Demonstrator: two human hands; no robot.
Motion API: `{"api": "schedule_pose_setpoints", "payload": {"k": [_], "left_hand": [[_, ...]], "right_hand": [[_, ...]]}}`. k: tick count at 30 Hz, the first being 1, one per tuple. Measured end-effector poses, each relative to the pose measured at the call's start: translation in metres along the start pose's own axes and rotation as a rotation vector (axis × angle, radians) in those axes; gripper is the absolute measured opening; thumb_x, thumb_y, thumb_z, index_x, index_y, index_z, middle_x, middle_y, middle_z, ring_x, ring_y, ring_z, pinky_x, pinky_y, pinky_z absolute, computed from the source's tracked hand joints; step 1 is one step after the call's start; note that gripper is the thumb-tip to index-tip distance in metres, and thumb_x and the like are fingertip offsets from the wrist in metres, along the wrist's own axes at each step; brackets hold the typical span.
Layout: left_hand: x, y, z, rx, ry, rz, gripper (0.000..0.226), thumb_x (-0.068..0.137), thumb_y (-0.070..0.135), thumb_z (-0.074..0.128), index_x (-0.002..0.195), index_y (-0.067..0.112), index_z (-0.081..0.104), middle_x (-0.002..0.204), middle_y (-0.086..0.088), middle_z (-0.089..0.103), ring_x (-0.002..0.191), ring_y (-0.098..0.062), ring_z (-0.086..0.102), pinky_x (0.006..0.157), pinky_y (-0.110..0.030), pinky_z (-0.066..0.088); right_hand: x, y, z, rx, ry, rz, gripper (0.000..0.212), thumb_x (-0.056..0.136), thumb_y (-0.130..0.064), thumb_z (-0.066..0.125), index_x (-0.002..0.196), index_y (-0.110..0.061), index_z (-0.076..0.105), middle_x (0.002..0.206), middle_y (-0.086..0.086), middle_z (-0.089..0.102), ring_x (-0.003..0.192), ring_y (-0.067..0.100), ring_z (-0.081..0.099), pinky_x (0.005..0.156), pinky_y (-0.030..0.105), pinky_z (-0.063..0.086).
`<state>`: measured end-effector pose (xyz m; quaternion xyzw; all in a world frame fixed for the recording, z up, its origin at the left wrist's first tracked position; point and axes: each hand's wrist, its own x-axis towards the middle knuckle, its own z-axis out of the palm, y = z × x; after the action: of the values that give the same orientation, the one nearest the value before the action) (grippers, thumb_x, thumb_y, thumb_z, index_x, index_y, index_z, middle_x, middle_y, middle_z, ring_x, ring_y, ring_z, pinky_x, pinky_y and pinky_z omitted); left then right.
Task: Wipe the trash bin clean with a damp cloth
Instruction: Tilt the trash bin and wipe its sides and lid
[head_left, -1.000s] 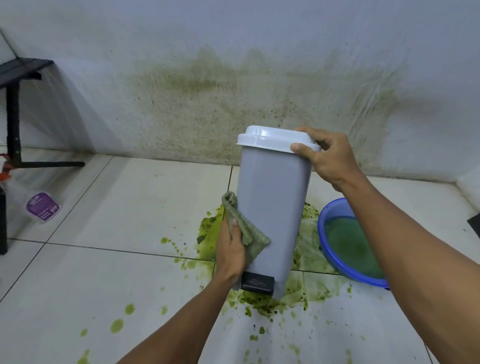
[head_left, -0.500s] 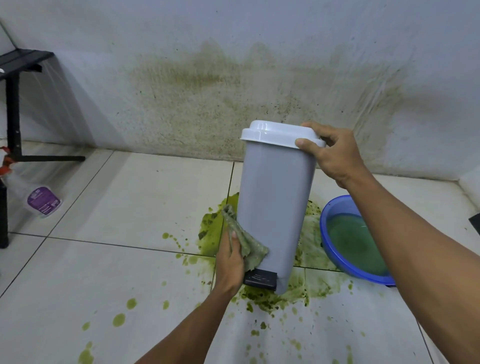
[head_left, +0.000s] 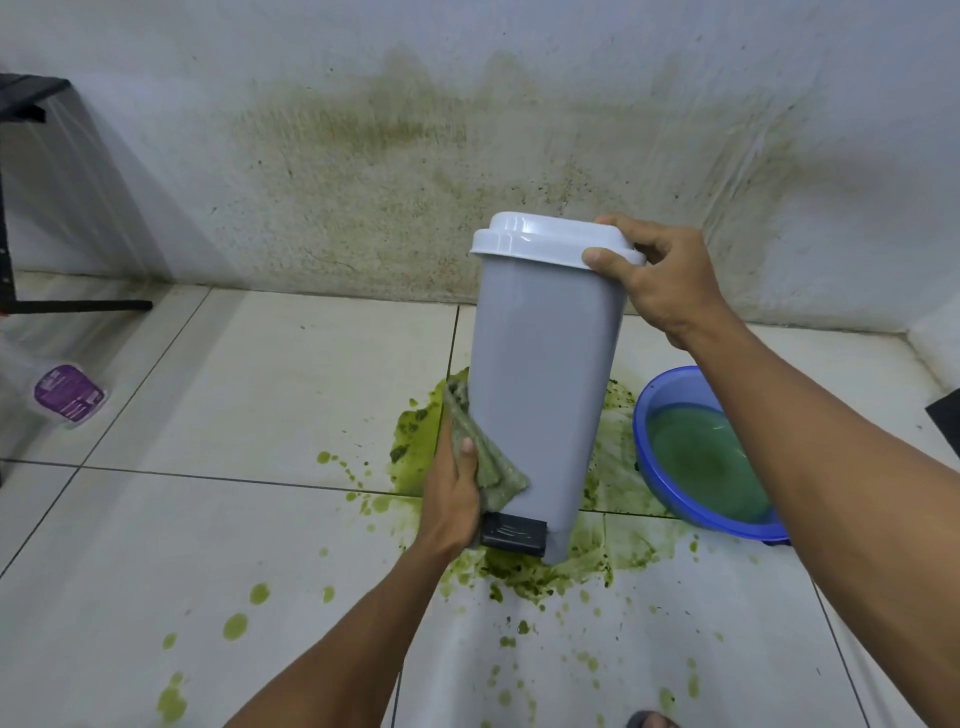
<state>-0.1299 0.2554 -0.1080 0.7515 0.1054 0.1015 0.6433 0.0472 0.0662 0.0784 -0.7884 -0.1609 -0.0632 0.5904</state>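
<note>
A grey pedal trash bin (head_left: 545, 374) with a white lid (head_left: 550, 236) stands tilted on the tiled floor, its base in a green spill. My right hand (head_left: 654, 275) grips the lid's right rim. My left hand (head_left: 452, 493) presses a greenish-grey damp cloth (head_left: 483, 457) against the bin's lower left side, just above the black foot pedal (head_left: 514, 532).
A blue basin (head_left: 670, 493) of greenish water sits right of the bin. Green slime (head_left: 550, 571) and splatters cover the tiles around the base. The wall behind is stained. A spray bottle with a purple label (head_left: 67, 392) and a black frame (head_left: 10, 249) are at the left.
My left hand has slid the cloth slightly down the bin's left side toward the pedal. My right hand stays on the lid.
</note>
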Motion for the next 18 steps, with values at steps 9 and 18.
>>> {"api": "schedule_pose_setpoints", "payload": {"k": [9,18], "left_hand": [[0.002,-0.002,-0.001,0.082,0.049,0.055,0.069,0.101,0.062,0.026,0.151,0.018,0.043,0.134,0.018,0.06,0.123,0.005,0.056,0.096,-0.01,0.044],[0.036,0.014,-0.003,0.061,0.02,0.073,0.072,0.098,0.073,0.02,0.155,0.032,0.039,0.149,0.013,0.054,0.133,0.001,0.05,0.106,-0.016,0.041]], "right_hand": [[0.0,-0.001,-0.002,0.019,-0.028,0.011,0.027,0.079,-0.024,0.083,0.102,-0.035,0.075,0.118,-0.014,0.071,0.101,0.002,0.065,0.093,0.025,0.053],[0.007,0.004,-0.002,-0.018,0.001,0.008,0.037,0.077,-0.03,0.082,0.112,-0.021,0.077,0.12,-0.01,0.072,0.103,0.007,0.066,0.092,0.027,0.055]]}}
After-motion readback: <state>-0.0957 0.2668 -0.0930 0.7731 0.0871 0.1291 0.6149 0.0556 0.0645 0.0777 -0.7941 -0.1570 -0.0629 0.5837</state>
